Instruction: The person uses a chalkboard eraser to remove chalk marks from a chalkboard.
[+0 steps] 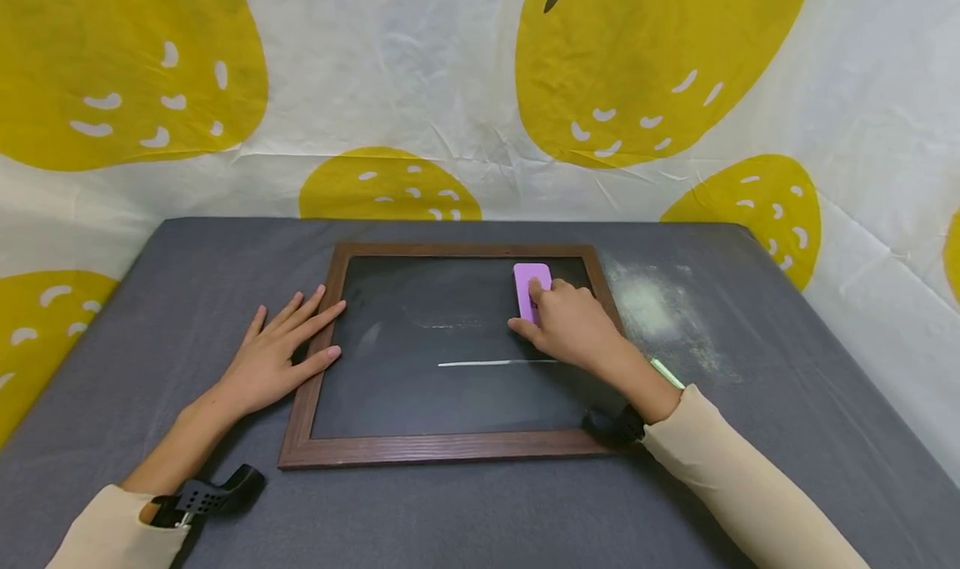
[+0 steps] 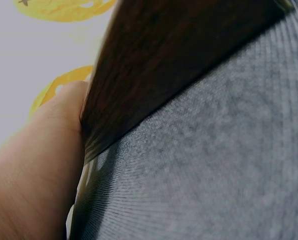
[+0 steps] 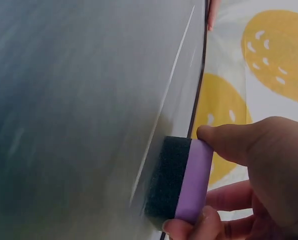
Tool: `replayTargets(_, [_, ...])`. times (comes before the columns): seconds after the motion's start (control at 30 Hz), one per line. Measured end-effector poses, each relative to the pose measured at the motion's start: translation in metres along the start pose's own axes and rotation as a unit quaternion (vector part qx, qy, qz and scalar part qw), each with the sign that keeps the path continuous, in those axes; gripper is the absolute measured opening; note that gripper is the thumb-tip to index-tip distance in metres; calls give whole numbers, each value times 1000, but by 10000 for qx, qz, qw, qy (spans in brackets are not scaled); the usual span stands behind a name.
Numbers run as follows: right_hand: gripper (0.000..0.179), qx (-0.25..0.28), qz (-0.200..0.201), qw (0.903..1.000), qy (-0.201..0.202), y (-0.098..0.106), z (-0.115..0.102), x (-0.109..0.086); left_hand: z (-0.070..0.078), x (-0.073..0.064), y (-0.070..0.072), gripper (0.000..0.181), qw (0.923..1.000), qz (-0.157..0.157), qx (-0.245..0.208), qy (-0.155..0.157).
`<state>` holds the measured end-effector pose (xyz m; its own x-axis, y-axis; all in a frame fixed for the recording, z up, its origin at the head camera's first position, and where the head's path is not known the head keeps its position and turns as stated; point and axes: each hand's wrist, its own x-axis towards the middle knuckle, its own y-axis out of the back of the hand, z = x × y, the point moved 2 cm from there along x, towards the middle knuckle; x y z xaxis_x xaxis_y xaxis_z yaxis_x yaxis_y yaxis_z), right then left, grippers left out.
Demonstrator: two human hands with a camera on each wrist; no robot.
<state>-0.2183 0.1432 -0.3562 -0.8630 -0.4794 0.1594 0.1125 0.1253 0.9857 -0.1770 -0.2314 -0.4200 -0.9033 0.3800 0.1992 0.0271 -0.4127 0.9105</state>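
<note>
A wood-framed chalkboard (image 1: 405, 394) lies on the cloth-covered table. My right hand (image 1: 573, 323) grips a chalkboard eraser (image 1: 532, 279), purple on top with a dark felt underside, over the upper right of the board. In the right wrist view the thumb and fingers hold the eraser (image 3: 195, 180) by its purple part, felt against the board. One white chalk line (image 1: 480, 363) crosses the lower middle; a fainter broken mark shows above it. My left hand (image 1: 279, 356) rests with spread, straight fingers on the frame's left side; in the left wrist view the thumb (image 2: 49, 135) lies along the frame edge (image 2: 154, 55).
Right of the board, pale chalk dust (image 1: 652, 311) spreads on the grey tablecloth (image 1: 465, 511). A light green chalk stick (image 1: 667, 373) lies partly behind the right wrist. A white curtain with yellow fruit shapes (image 1: 390, 184) hangs behind the table.
</note>
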Motion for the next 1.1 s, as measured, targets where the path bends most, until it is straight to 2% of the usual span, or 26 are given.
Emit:
replayTargets(0.37, [48,-23,-21,9999,158,-9,-34,24,1,0,1,65,10000,36,-24,-51])
replayTargets(0.6, [50,143,-88,9996,242,-13,-54,30,1,0,0,65,10000,61,-23,-63])
replayTargets(0.93, [48,317,-413,9968,606,-15,-86,46,-1,-2,0,65,9999,96,-32,-67])
replayTargets(1.1, [55,113,-448,9957,807,-15,-91,48,0,-1,0,65,10000,55,-13,-62])
